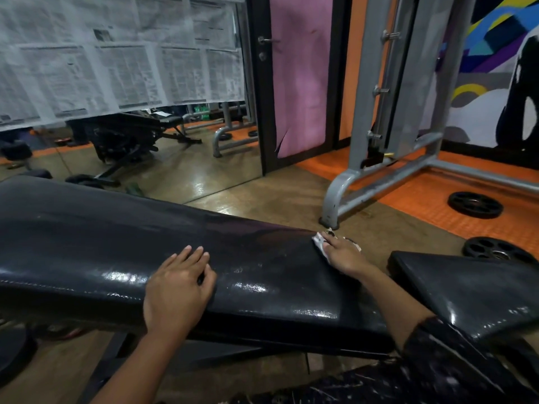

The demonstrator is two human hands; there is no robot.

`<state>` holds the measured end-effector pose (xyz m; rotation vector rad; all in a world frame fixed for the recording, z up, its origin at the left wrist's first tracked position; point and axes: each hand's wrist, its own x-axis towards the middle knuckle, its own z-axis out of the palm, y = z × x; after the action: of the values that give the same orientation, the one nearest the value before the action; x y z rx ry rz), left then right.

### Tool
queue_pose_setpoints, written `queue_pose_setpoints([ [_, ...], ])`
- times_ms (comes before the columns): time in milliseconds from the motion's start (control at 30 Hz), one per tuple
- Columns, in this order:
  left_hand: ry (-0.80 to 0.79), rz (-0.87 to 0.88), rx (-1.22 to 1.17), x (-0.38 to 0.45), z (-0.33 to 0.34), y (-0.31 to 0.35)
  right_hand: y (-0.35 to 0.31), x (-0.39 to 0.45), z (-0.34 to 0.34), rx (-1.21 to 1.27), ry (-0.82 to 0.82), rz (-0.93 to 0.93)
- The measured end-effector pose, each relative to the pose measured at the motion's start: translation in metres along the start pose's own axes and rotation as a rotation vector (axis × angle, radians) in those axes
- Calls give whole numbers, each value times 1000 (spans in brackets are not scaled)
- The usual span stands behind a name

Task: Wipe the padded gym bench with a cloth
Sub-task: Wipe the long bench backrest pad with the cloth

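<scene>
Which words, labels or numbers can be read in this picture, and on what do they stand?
None can be read.
Newspaper sheets over the mirror: print too blurred.
Weight plates on the floor: no legible marking.
Padded bench and cloth: no text visible.

Bare forearms; right sleeve (431, 342) black, seemingly white-flecked.

This is a gym: a black padded bench (204, 258), a grey steel rack (388, 158), weight plates (475, 205) on orange floor mats (431, 211), and a wall mirror (163, 158) reflecting more benches.
</scene>
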<state>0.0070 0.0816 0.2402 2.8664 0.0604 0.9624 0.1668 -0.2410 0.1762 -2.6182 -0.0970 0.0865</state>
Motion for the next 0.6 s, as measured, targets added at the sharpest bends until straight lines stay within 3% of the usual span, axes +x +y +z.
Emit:
queue_pose_setpoints([
  [167,4,-3,-3,1,0,1,-64,-33,7,-111,7,-231],
  [300,-4,-2,-9,1,0,-1,-44,-104,10,-107,-16,-394],
  [500,9,0,-31,0,2,-1,-20,-45,5,-44,-50,-60],
  [600,14,4,-36,-1,2,-1,-50,-43,15,-93,-29,-80],
])
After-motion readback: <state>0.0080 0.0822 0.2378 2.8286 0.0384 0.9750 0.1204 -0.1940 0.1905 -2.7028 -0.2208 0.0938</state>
